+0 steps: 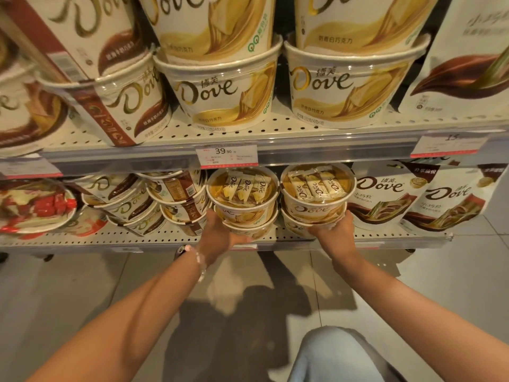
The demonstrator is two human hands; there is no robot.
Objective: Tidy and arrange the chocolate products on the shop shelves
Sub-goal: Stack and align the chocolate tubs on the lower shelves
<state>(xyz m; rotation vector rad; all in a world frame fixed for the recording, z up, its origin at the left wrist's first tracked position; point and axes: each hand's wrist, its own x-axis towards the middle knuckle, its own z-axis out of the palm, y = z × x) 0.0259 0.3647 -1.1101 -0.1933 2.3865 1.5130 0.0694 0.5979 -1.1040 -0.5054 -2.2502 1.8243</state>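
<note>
Lower shelf: left hand grip cups upright tub; right hand grip holds neighbouring tub, lids up.

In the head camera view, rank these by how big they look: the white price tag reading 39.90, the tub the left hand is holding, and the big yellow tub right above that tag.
1. Upper yellow tub
2. Held tub
3. Price tag

The upper tub sits nearer the camera, so true sizes may match.

Two bare forearms, pale beaded bracelet on the left wrist, light blue jeans at the knee
</note>
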